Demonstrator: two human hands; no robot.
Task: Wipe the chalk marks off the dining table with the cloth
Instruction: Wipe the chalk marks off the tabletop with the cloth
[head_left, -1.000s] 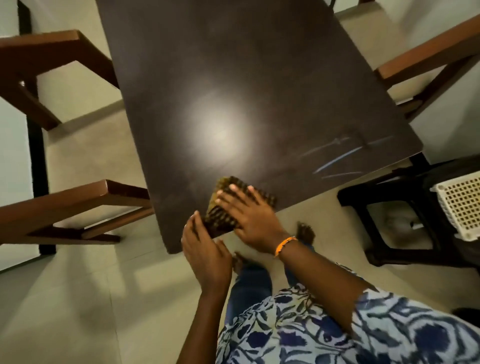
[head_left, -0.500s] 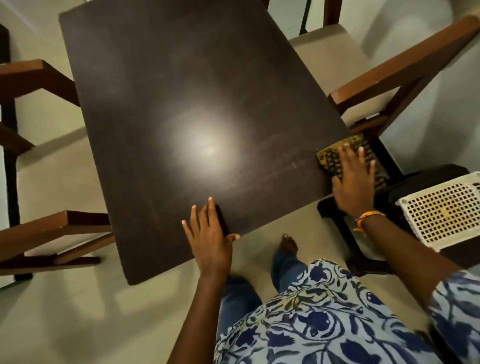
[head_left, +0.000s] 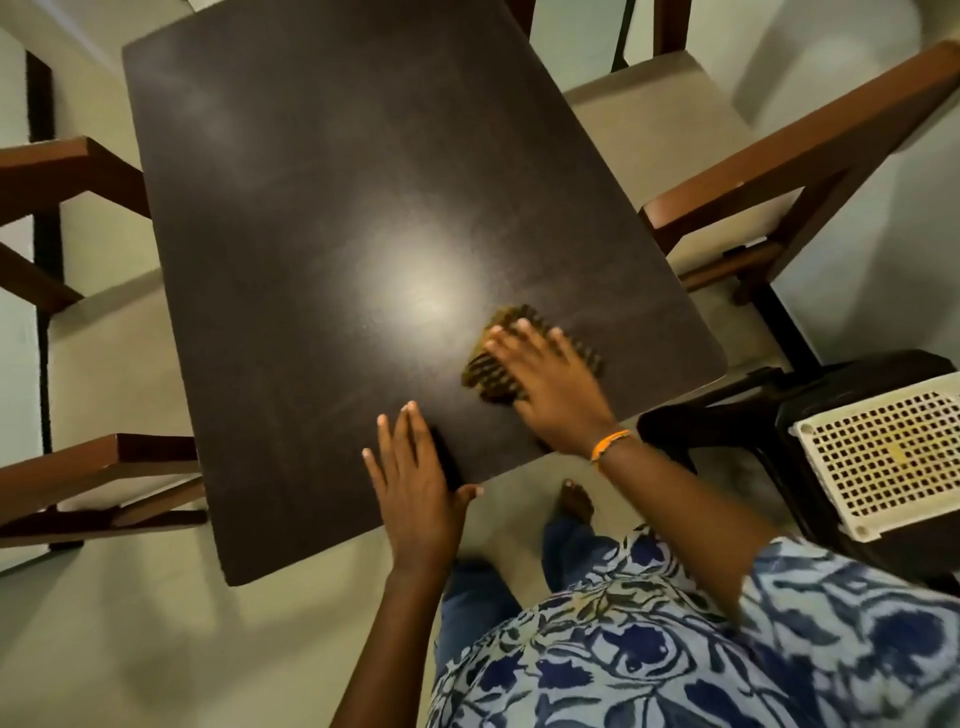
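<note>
The dark brown dining table (head_left: 322, 208) fills the middle of the view, with a glare spot near its centre. No chalk marks show on its surface. A yellow-and-dark patterned cloth (head_left: 491, 371) lies flat on the table near the front right part. My right hand (head_left: 550, 384) presses flat on the cloth, fingers spread. My left hand (head_left: 415, 478) rests flat on the table's near edge, fingers apart, holding nothing.
Brown wooden chairs stand at the left (head_left: 78, 467) and right (head_left: 779, 171) of the table. A dark stool (head_left: 727, 415) with a white perforated basket (head_left: 883, 457) sits at the right. My bare foot (head_left: 574, 501) is on the floor below the table edge.
My right hand swept the cloth from the near edge to the table's right corner, then back left toward the middle. The blue chalk lines seen a second ago no longer show.
</note>
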